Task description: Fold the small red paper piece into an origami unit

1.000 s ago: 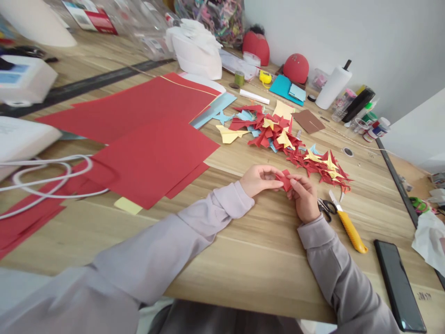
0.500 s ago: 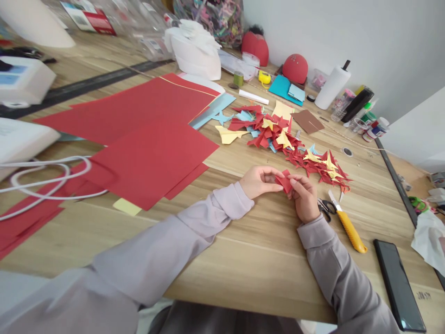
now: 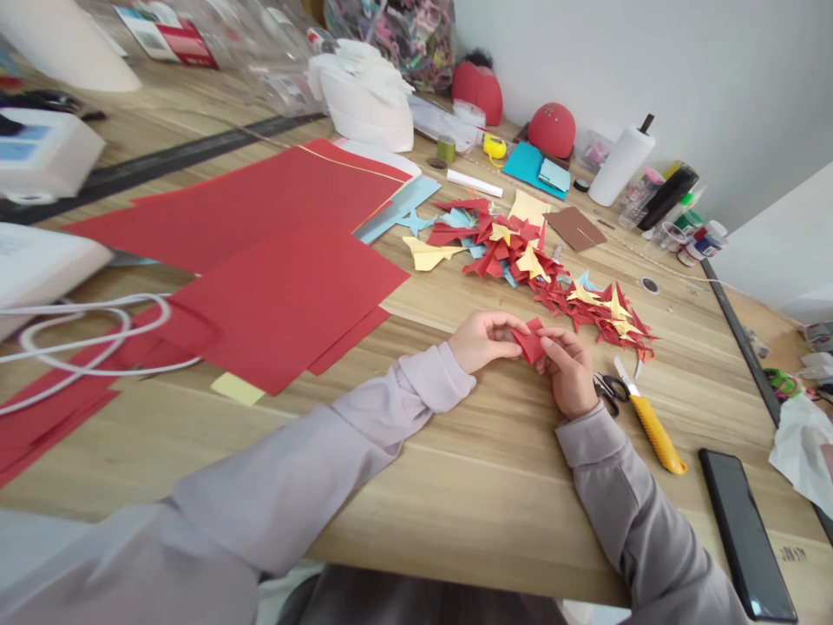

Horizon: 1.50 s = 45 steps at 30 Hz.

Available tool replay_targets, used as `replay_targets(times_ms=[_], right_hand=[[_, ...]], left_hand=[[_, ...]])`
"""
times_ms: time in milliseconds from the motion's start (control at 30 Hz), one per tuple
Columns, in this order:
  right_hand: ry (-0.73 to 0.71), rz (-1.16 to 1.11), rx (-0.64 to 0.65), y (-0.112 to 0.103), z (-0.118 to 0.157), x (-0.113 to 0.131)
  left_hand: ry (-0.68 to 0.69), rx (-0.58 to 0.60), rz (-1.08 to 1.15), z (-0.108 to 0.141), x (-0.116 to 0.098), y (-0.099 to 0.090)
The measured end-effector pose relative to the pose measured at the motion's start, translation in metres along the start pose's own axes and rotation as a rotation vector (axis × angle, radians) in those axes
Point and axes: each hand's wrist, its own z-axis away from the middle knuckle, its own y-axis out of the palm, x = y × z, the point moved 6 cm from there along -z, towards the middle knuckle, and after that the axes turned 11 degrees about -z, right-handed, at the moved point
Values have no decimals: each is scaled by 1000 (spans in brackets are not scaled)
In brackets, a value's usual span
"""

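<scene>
Pinching a small folded piece of red paper [image 3: 530, 340] between both hands, just above a light wooden tabletop [image 3: 455, 495]; left hand [image 3: 482, 341] curled around the paper's left side and right hand [image 3: 569, 371] gripping its right side, the two hands close together and closed on the paper; pale lilac sleeves [image 3: 403, 391] reaching in from the lower part of the view; black-handled scissors [image 3: 610, 390] lying just beside the right hand, with a yellow utility knife [image 3: 659, 438] next to them; black smartphone [image 3: 747, 536] lying face up farther right, near the table's edge; long heap of folded paper pieces [image 3: 527, 256] in red, yellow and blue spread across the table beyond the hands; overlapping large red paper sheets [image 3: 279, 304] filling the area to the left, with a white cable [image 3: 84, 338] looped over their lower left part and a pale yellow paper slip [image 3: 238, 389] at their lower edge; white paper towel roll [image 3: 621, 165] and two round red objects [image 3: 553, 130] standing near the wall at the far side
</scene>
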Motion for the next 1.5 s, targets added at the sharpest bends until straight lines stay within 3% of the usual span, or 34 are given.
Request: replay_targets(times_ms=[167, 433, 633, 1033, 1500], right_hand=[[-19, 25, 27, 2, 1, 0], [-38, 58, 43, 4, 2, 2], [-95, 103, 75, 9, 3, 6], [-108, 132, 72, 10, 3, 9], [-123, 135, 92, 14, 3, 12]], left_hand=[[-12, -24, -7, 1, -1, 1], [114, -58, -105, 0, -6, -1], [45, -45, -11, -1, -5, -1], [35, -74, -68, -2, 1, -2], [-46, -99, 132, -1, 2, -2]])
